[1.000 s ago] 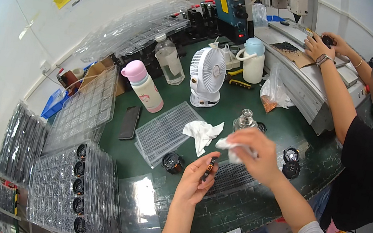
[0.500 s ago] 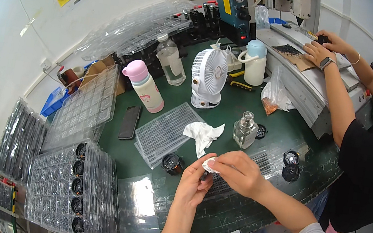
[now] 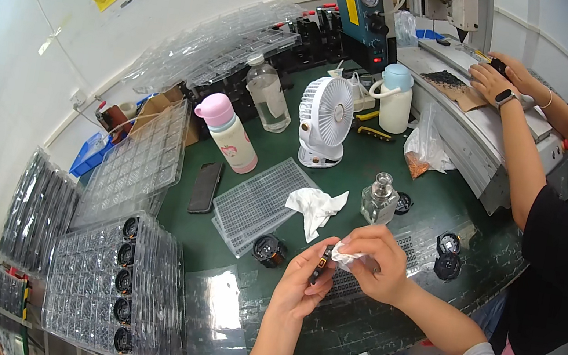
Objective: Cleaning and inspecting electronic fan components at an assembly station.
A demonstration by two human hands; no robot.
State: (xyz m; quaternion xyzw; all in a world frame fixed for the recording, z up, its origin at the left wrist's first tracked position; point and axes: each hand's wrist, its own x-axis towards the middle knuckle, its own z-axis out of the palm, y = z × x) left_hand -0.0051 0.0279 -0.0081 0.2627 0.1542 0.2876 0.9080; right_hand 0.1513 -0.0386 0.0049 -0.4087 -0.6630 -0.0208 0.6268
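Note:
Between the fingers of my left hand [image 3: 297, 281] is a small black part [image 3: 321, 264] with an orange-yellow patch, held tilted over the table. A piece of white tissue [image 3: 343, 256] is pinched in my right hand [image 3: 380, 265], its folded end close against the black part; whether they touch I cannot tell. Beyond my hands lie a crumpled white cloth [image 3: 316, 209] and a square glass bottle [image 3: 379, 200]. A round black component [image 3: 268, 250] sits left of my left hand. More round black components [image 3: 447, 265] rest to the right of my right hand.
Clear trays [image 3: 111, 284] with black components are stacked at left. A phone [image 3: 205, 187], a perforated sheet [image 3: 258, 199], a pink-capped bottle [image 3: 228, 133], a water bottle [image 3: 268, 95] and a white fan [image 3: 325, 121] stand or lie behind. Another person's hands [image 3: 496, 81] work at a machine [image 3: 447, 129].
My right hand has drawn the tissue slightly right, off the black part's top, so more of the part shows. The whole view has shifted a little. The co-worker's hands stay at the machine.

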